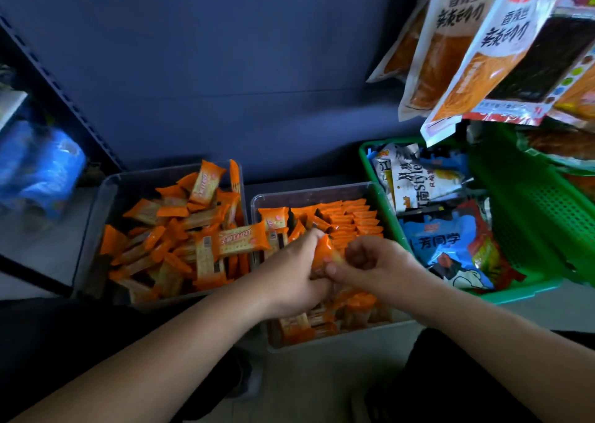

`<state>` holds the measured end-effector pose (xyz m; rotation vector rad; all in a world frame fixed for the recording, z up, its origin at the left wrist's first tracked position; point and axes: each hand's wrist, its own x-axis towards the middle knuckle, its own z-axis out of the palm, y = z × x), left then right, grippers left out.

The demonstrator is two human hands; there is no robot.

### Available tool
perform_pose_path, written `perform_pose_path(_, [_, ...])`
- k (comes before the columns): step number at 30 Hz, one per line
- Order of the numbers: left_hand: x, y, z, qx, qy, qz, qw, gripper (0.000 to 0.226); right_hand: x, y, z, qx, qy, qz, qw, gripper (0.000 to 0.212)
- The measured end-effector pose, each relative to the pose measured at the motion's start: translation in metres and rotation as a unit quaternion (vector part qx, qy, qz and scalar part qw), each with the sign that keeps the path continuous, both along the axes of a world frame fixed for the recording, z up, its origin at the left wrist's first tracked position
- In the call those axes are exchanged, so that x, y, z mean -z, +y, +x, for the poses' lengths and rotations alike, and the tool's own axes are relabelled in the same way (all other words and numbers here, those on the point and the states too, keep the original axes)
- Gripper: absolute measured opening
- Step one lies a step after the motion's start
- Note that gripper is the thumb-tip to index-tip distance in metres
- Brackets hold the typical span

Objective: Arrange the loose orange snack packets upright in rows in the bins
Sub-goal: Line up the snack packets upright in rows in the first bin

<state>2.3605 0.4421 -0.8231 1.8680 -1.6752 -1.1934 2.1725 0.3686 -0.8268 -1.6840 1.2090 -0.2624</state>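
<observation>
The left hand [289, 278] and right hand [380, 261] meet and hold 1 small orange shiny snack packet [323, 249] between them. The left fingers curl round it, and the right thumb and fingers pinch its lower end. The packet's long side runs from the hands up and away, tipped a little to the left.

Under the hands is a clear plastic square bin [309, 191], with its walls close on both sides. Past the hands, neat rows of orange packets [354, 221] stand up in it.

Left of the hands, a second clear plastic bin [108, 204] sits just beside the first one. It holds a messy pile of orange packets [180, 245]. Right of the hands is a green plastic basket [531, 223], also just beside. Above the bins there is open room, up to a dark blue wall [225, 68].
</observation>
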Motion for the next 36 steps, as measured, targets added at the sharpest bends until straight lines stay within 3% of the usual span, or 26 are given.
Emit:
perform_pose_path(5, [-0.003,-0.027,-0.011,-0.037,0.119,-0.035,0.992,0.057,-0.014,-0.036,-0.017,0.011,0.009,-0.016,1.000,0.041])
perform_pose_path(9, [0.012,-0.043,-0.008,-0.043,0.027,-0.022,0.998,0.072,-0.004,-0.076,-0.012,0.001,0.109,-0.076,0.991,0.039])
perform_pose_path(11, [0.026,-0.043,-0.009,-0.043,-0.016,0.002,0.999,0.061,0.008,-0.094,-0.005,-0.019,0.183,-0.123,0.975,0.040])
perform_pose_path(15, [0.061,-0.026,-0.019,-0.062,0.044,0.084,0.994,0.037,0.039,-0.113,0.000,-0.051,0.254,-0.147,0.955,0.050])
perform_pose_path(18, [0.080,-0.009,-0.031,-0.011,0.019,0.090,0.996,0.020,0.051,-0.107,-0.010,-0.053,0.261,-0.217,0.939,0.051])
perform_pose_path(21, [0.090,0.000,-0.040,0.030,0.016,0.097,0.995,0.024,0.047,-0.095,-0.023,-0.074,0.251,-0.274,0.925,0.042])
perform_pose_path(25, [0.097,0.013,-0.056,-0.022,0.027,0.105,0.994,0.057,0.039,-0.056,-0.041,-0.121,0.299,-0.225,0.919,0.025])
perform_pose_path(27, [0.101,0.018,-0.060,-0.039,0.040,0.092,0.994,0.061,0.037,-0.032,-0.049,-0.193,0.349,-0.181,0.899,0.027])
perform_pose_path(30, [0.102,0.025,-0.056,-0.025,0.049,0.092,0.994,0.049,0.035,-0.001,-0.059,-0.290,0.385,-0.142,0.864,0.036])
perform_pose_path(36, [0.093,0.035,-0.055,-0.019,0.028,0.048,0.998,0.021,0.038,0.011,-0.074,-0.219,0.336,-0.106,0.910,0.024])
